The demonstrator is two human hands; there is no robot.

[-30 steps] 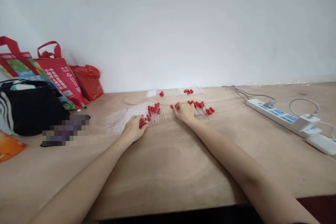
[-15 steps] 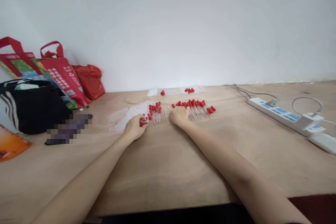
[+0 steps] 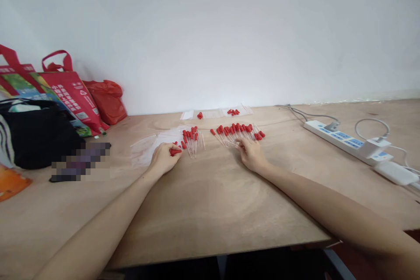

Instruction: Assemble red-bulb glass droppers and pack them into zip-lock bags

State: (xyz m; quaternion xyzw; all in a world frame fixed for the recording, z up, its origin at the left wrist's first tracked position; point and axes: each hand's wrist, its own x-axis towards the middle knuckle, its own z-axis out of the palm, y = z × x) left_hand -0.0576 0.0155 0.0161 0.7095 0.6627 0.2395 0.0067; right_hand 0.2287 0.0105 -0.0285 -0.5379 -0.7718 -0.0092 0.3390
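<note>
Red bulb (image 3: 176, 152) is sitting in L hand (image 3: 162, 158); R hand (image 3: 252, 154) is resting narrow by droppers (image 3: 232, 128), hold unclear; nudging's poss. risking rolling.

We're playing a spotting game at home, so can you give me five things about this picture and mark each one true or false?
1. The left hand holds a red rubber piece. True.
2. A white charger sits on the power strip. True.
3. The right hand is touching the power strip. False: it is at the red-topped sticks, and the strip is farther to the right.
4. The red-topped sticks all stand upright. False: they lie on the table.
5. The red plastic bag is left of the black bag. False: it is to the right, farther back.
</note>
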